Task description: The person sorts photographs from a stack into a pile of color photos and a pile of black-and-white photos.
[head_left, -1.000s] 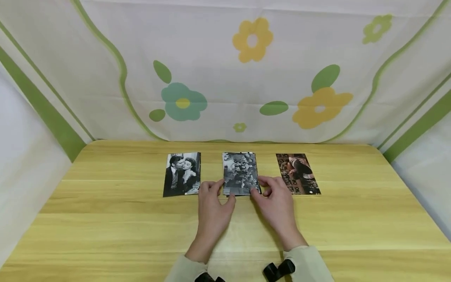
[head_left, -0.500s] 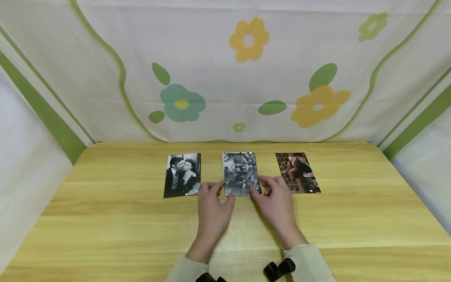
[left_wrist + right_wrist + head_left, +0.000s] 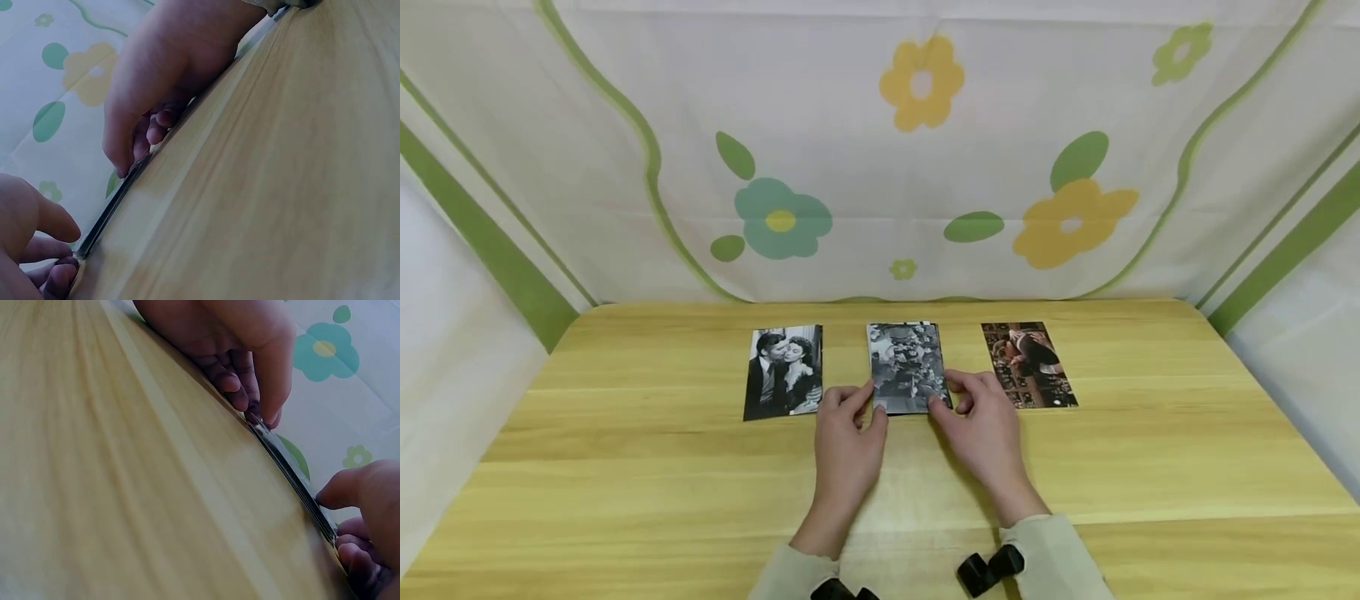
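A stack of photo cards (image 3: 904,367) lies flat in the middle of the table, a black-and-white crowd scene on top. My left hand (image 3: 846,450) holds its near left corner, index finger along the side and thumb at the front edge. At the near right corner my right hand (image 3: 985,429) pinches the stack, thumb on top and fingers against the side. From the side, the right wrist view shows the layered edge of the stack (image 3: 290,478) between both hands. Some curled fingertips are hidden.
Left of the stack lies a black-and-white photo card (image 3: 784,371) of a couple. On the right is a colour photo card (image 3: 1032,365). Behind the wooden table (image 3: 625,467) hangs a white curtain (image 3: 850,125) with printed flowers. Black wrist devices (image 3: 990,571) sit by the sleeves.
Both hands stay at the near corners of the stack. Its lower cards show less at the front edge than before. The whole scene shifts slightly left as the head view moves.
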Action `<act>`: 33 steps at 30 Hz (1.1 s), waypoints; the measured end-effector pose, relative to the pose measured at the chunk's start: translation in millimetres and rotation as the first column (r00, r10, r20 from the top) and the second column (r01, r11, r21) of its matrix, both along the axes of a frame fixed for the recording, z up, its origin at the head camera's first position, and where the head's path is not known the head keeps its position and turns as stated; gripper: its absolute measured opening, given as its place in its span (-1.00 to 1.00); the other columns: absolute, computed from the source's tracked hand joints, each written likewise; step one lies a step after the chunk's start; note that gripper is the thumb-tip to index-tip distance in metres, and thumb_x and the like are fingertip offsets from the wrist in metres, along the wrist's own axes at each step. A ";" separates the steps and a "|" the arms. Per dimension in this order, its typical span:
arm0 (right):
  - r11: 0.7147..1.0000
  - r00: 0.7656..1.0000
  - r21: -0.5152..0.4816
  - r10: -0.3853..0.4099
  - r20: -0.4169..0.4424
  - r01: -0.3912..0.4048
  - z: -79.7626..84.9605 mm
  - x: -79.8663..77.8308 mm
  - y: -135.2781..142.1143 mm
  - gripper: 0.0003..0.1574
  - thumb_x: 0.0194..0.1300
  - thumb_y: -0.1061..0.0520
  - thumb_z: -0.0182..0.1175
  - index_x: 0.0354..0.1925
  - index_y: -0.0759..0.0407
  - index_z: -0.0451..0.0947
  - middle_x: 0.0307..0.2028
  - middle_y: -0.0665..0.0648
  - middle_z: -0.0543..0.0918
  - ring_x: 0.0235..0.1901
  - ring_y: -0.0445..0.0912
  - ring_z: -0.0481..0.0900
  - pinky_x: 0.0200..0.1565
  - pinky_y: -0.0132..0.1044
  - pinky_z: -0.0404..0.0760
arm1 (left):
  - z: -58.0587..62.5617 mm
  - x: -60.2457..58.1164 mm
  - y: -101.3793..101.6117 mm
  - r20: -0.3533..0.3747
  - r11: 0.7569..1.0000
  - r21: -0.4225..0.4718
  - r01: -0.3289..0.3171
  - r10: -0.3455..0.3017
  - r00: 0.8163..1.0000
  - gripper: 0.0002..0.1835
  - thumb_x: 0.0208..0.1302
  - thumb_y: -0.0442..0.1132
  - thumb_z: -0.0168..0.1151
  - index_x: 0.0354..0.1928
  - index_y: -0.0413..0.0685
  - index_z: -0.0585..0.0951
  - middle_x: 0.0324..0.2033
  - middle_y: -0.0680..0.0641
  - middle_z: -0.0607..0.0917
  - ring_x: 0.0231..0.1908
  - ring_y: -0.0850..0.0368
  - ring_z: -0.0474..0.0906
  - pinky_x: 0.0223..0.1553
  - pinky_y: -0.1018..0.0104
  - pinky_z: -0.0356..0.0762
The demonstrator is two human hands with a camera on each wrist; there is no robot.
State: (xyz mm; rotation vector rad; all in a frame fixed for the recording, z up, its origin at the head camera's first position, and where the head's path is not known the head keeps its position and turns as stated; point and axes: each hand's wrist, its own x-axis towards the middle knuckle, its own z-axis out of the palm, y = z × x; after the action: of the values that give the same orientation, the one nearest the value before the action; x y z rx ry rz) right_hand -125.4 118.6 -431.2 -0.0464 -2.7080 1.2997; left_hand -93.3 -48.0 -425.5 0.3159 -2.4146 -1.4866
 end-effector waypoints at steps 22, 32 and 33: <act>0.996 1.000 -0.084 -0.004 -0.013 0.003 1.4 1.5 -2.5 -0.36 0.32 0.07 0.49 0.34 0.08 0.64 0.00 0.11 0.69 -0.15 -0.07 0.60 -0.12 -0.33 0.55 | 1.1 0.2 -1.7 -0.053 1.000 -0.015 0.022 -0.023 0.998 -0.52 0.31 -0.44 0.36 0.29 -0.21 0.70 -0.15 -0.12 0.70 -0.23 0.12 0.47 -0.17 0.37 0.44; 0.989 1.000 -0.148 0.001 -0.019 -0.004 1.0 3.6 -1.8 -0.36 0.31 0.14 0.48 0.34 0.10 0.64 -0.01 0.14 0.70 -0.18 -0.08 0.64 -0.17 -0.41 0.59 | -1.5 0.5 -2.3 -0.084 0.994 0.101 0.042 -0.033 0.996 -0.51 0.31 -0.49 0.34 0.29 -0.19 0.70 -0.13 -0.15 0.71 -0.25 0.15 0.54 -0.17 0.41 0.52; 0.987 1.000 -0.158 0.003 -0.016 -0.006 1.4 4.0 -1.8 -0.36 0.31 0.14 0.48 0.34 0.10 0.64 -0.01 0.15 0.70 -0.17 -0.08 0.64 -0.18 -0.42 0.59 | -1.5 0.5 -2.3 -0.086 0.992 0.122 0.043 -0.033 0.996 -0.51 0.31 -0.49 0.33 0.29 -0.19 0.70 -0.13 -0.15 0.71 -0.25 0.16 0.54 -0.17 0.41 0.53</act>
State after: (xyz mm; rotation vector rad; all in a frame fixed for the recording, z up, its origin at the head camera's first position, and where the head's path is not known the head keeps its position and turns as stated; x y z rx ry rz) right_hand -121.4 116.8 -429.8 -0.0461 -2.5873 1.5070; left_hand -92.7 -50.4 -427.0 0.2295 -2.2806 -1.6365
